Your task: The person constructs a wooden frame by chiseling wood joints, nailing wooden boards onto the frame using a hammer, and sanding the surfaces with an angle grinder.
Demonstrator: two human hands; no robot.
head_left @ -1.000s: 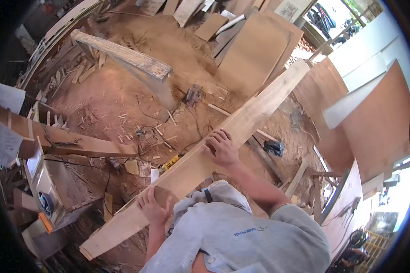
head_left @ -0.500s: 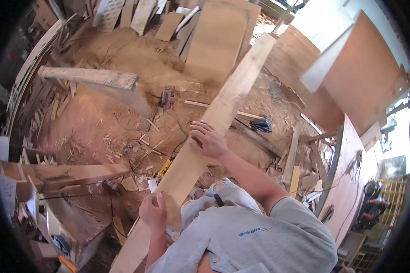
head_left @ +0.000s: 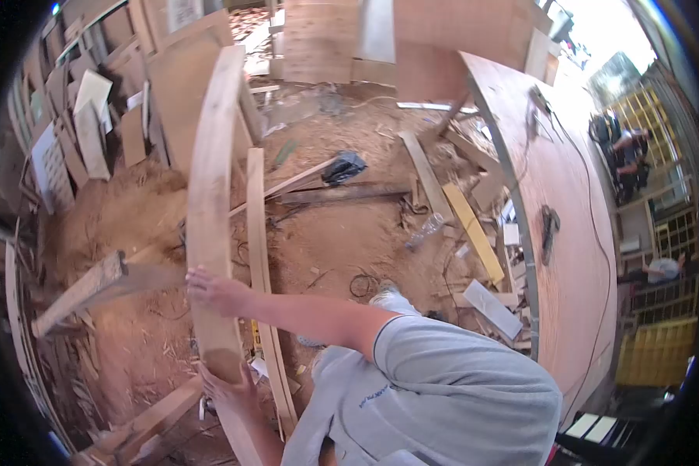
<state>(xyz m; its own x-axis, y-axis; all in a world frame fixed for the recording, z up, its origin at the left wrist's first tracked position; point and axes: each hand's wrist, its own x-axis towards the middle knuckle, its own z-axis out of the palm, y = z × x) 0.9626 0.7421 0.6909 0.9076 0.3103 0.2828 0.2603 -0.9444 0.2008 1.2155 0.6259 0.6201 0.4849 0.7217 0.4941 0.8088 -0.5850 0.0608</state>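
Observation:
A long, wide wooden plank (head_left: 212, 171) runs away from me, its far end near the leaning panels. My right hand (head_left: 219, 293) grips it around the middle, fingers over its left edge. Closer to my body, my left hand (head_left: 229, 388) holds the same plank, with its thumb near the right edge and fingers at the left. Just right of the plank lies a narrower wooden board (head_left: 260, 233), apart from both hands. Part of a small yellow tool (head_left: 256, 334) shows between the two pieces.
A table with a large pinkish panel (head_left: 571, 287) stands at right, bearing a dark tool (head_left: 549, 233) and a cable. A rough beam (head_left: 78, 299) juts in at left. Scrap wood, a black plastic bag (head_left: 343, 167) and a clear bottle (head_left: 426, 231) litter the dusty floor.
My view has turned to the right. The plank has shifted left off the narrower board, which now shows beside it. Both hands have stayed on the plank.

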